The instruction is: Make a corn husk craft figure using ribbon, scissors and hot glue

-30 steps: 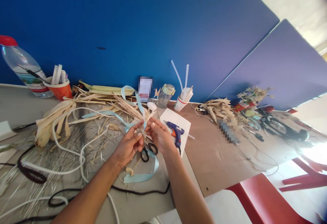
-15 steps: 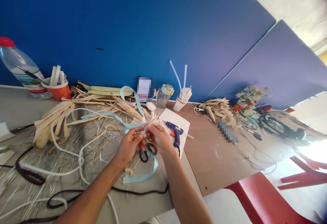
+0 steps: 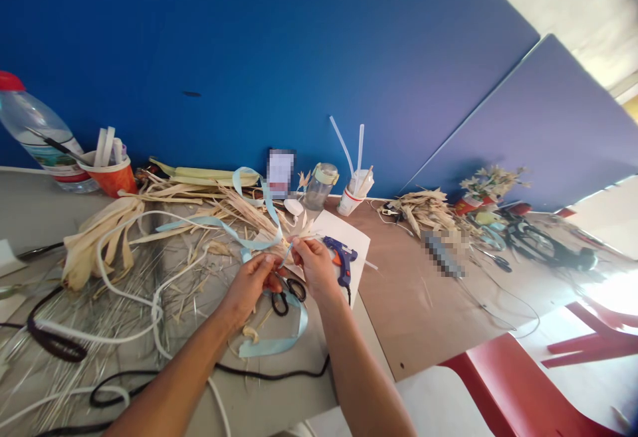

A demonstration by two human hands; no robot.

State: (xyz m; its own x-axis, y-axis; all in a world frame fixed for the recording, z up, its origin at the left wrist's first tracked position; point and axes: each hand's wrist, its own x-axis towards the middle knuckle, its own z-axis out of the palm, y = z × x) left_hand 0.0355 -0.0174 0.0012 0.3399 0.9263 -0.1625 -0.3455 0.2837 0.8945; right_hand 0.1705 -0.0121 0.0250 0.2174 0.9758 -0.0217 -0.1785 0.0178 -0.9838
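Note:
My right hand (image 3: 315, 265) is closed in a pinch at the base of a pale corn husk flower (image 3: 306, 227), whose petals fan out above the fingers. A thin light-blue strip (image 3: 288, 255) runs from there down to my left hand (image 3: 255, 283), whose fingertips pinch its lower end. Just below the fingers lie black-handled scissors (image 3: 280, 304), partly hidden. Light-blue ribbon (image 3: 274, 347) curls on the table under my wrists. Right of my right hand, a blue glue gun (image 3: 343, 258) rests on white paper (image 3: 361, 241).
Corn husks (image 3: 107, 238), thin wires (image 3: 109, 311) and white cable (image 3: 104, 251) spread over the left side. Along the blue partition (image 3: 249, 58) stand a bottle (image 3: 47, 125), an orange cup (image 3: 114, 174), a jar (image 3: 319, 191) and a cup with glue sticks (image 3: 350, 202). A red chair (image 3: 518, 384) is at right.
My hands have drawn slightly apart, with the right one shifting a little to the right. More of the thin blue strip now shows between them.

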